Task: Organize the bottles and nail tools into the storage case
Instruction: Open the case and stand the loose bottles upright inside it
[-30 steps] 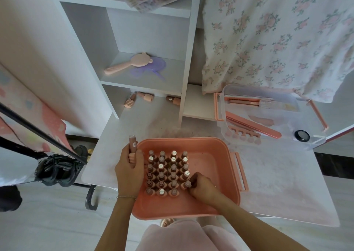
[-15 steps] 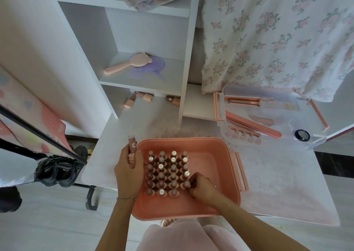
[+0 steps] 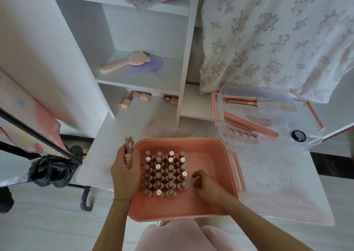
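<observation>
A pink storage case [image 3: 208,208] sits on the white table in front of me. Several small pink nail polish bottles [image 3: 164,174] stand upright in rows in its left half. My left hand [image 3: 124,172] grips one bottle [image 3: 129,147] upright at the case's left rim. Inside the case, my right hand [image 3: 206,184] hovers just right of the bottle rows with fingers loosely curled and holds nothing. Three more bottles [image 3: 143,96] lie on the table under the shelf.
A clear tray [image 3: 218,105] with pink latches holds nail files, toe separators and brushes at the right. A black round lid [image 3: 298,135] lies beside it. A white shelf unit [image 3: 183,63] holds a pink hand mirror [image 3: 124,63]. A floral cloth [image 3: 277,36] hangs at back right.
My right hand has let go of the bottle at the rows' lower right corner and drawn back a little to the right. My left hand still holds its bottle.
</observation>
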{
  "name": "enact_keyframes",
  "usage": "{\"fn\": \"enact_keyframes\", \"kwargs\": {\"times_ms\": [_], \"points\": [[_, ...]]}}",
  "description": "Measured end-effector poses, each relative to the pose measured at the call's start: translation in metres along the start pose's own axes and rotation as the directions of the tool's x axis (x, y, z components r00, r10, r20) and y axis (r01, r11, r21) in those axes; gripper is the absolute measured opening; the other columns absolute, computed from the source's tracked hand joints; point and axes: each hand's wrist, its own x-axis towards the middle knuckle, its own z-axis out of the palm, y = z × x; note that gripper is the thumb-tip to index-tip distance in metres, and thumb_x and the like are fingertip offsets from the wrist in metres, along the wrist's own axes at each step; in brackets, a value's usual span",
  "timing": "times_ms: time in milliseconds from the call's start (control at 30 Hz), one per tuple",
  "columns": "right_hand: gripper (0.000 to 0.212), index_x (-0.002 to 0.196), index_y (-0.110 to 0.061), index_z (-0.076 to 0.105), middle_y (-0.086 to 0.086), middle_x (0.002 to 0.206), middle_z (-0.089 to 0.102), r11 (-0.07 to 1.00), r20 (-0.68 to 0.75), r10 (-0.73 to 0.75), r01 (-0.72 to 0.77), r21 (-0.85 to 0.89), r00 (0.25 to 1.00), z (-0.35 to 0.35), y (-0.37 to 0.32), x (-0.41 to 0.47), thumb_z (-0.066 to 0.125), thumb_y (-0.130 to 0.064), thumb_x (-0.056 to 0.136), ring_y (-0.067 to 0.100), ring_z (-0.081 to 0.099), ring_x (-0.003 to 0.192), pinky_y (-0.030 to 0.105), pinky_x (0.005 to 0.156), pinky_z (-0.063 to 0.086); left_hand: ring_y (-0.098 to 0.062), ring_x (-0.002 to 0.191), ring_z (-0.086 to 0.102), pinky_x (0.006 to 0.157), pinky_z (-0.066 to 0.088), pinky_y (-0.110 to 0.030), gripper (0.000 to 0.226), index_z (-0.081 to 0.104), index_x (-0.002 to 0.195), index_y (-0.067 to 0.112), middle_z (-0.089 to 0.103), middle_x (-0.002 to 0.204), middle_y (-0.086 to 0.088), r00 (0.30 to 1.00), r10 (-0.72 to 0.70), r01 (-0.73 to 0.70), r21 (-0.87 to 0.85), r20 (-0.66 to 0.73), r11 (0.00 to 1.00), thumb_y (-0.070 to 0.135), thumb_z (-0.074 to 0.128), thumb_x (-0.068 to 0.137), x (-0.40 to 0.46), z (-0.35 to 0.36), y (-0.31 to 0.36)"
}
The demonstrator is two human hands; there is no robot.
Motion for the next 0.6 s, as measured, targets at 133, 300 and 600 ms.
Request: {"fn": "enact_keyframes", "kwargs": {"times_ms": [133, 300, 600], "points": [[0.043, 0.126, -0.011, 0.043, 0.007, 0.112, 0.059, 0.999, 0.006, -0.038, 0.038, 0.018, 0.999, 0.0038, -0.0053, -0.0004, 0.045, -0.003, 0.083, 0.018, 0.055, 0.103, 0.018, 0.081, 0.041, -0.007, 0.073, 0.060, 0.061, 0.037, -0.014, 0.011, 0.055, 0.098, 0.028, 0.064, 0.077, 0.003, 1.000, 0.005, -0.005, -0.004, 0.006, 1.000, 0.020, 0.051, 0.091, 0.0002, -0.0005, -0.0009], [0.040, 0.124, -0.010, 0.046, 0.007, 0.105, 0.063, 0.998, -0.014, -0.062, 0.062, 0.017, 0.998, 0.0048, -0.0060, -0.0026, 0.043, -0.005, 0.085, 0.012, 0.053, 0.089, 0.017, 0.074, 0.039, -0.006, 0.072, 0.059, 0.061, 0.037, -0.012, 0.011, 0.055, 0.099, 0.027, 0.063, 0.075, 0.007, 1.000, 0.005, -0.005, 0.007, 0.006, 1.000, 0.021, 0.051, 0.091, 0.0001, -0.0004, -0.0003], [0.041, 0.126, -0.013, 0.047, 0.010, 0.102, 0.066, 0.996, -0.046, -0.085, 0.086, 0.027, 0.995, 0.0056, -0.0077, -0.0038, 0.043, -0.008, 0.085, 0.018, 0.058, 0.094, 0.022, 0.077, 0.042, -0.002, 0.071, 0.058, 0.061, 0.037, -0.012, 0.010, 0.055, 0.099, 0.025, 0.061, 0.076, 0.011, 1.000, 0.007, -0.007, 0.011, 0.004, 1.000, 0.021, 0.051, 0.091, -0.0009, -0.0007, 0.0022]]}}
